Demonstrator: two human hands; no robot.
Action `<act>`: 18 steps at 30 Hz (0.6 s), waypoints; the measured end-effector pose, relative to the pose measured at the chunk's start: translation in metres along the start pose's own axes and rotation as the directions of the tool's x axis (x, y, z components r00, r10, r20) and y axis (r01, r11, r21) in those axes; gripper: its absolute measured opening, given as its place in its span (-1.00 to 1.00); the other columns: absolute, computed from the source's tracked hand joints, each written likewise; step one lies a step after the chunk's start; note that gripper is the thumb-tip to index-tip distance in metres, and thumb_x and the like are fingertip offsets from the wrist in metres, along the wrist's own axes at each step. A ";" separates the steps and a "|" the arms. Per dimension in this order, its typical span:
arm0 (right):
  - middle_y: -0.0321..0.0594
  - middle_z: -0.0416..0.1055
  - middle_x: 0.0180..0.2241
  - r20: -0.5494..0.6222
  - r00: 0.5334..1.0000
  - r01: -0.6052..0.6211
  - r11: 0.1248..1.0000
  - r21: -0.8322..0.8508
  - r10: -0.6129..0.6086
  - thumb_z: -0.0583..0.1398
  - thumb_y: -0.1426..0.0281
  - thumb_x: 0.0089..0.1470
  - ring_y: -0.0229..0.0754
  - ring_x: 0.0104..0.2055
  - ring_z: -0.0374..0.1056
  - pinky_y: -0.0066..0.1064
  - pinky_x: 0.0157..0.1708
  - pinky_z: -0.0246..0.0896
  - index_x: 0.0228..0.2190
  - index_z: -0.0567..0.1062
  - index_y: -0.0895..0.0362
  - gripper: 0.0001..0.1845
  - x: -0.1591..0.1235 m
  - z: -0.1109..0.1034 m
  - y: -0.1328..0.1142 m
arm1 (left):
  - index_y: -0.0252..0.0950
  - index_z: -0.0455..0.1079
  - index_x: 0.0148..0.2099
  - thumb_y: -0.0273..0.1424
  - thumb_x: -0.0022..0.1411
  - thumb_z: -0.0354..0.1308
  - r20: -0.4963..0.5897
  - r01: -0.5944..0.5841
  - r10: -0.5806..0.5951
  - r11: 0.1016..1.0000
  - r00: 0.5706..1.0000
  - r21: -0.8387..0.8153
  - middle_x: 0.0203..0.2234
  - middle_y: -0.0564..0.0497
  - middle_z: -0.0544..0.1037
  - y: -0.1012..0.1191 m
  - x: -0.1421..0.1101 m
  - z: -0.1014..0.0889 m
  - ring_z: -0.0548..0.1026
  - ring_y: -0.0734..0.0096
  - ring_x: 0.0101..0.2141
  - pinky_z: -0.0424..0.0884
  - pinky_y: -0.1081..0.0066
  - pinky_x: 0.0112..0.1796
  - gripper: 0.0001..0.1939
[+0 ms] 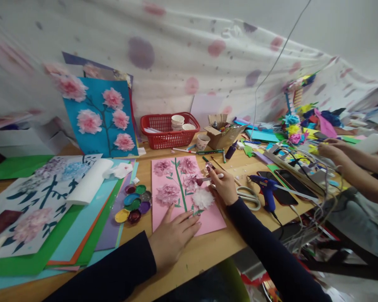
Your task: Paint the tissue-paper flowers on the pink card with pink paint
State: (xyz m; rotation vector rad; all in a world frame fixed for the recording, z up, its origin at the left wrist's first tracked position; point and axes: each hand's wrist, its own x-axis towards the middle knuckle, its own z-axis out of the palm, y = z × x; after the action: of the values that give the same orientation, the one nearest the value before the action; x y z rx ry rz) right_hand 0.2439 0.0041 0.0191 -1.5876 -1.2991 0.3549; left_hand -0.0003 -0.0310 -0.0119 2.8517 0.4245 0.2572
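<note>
A pink sheet lies on the table with several ruffled paper flowers and a green painted stem. My left hand rests flat on its lower part, fingers spread. In my right hand is a paintbrush, its dark bristles at a mauve flower on the right side of the sheet. Just below that bloom sits a white flower. Left of the sheet stands a palette of round paint pots in several colours. Scissors lie just right of my right hand.
A red basket with paper cups, a single cup and a cardboard box stand behind. Coloured papers and a paper roll lie left. To the right are a blue glue gun, phones, cables and another person's hands.
</note>
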 end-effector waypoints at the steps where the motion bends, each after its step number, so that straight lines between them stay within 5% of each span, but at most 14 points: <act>1: -0.34 0.24 -0.68 -0.009 1.000 0.008 1.000 -0.001 -0.008 0.14 0.02 0.05 -0.33 -0.60 0.11 -0.49 -0.58 -0.01 -0.57 0.47 0.18 -0.52 0.000 0.000 0.001 | -0.23 0.11 0.27 -0.48 0.31 -0.11 0.005 0.002 -0.002 1.000 1.000 -0.001 0.23 -0.04 0.24 0.000 0.000 -0.001 0.14 0.22 0.23 -0.35 -0.04 0.23 -0.51; 18: -0.30 0.21 -0.80 0.003 1.000 0.000 1.000 0.010 0.000 0.04 -0.04 0.10 -0.30 -0.72 0.13 -0.46 -0.67 -0.01 -0.70 0.45 0.18 -0.37 0.000 0.001 -0.001 | -0.19 0.10 0.28 -0.51 0.32 -0.13 -0.015 0.000 0.000 1.000 1.000 0.015 0.25 0.01 0.22 -0.001 0.000 0.002 0.13 0.26 0.23 -0.33 -0.04 0.24 -0.51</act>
State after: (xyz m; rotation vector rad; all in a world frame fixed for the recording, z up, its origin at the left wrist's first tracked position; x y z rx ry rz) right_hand 0.2425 0.0045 0.0189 -1.5793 -1.2972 0.3635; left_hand 0.0001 -0.0300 -0.0146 2.8664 0.4306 0.2768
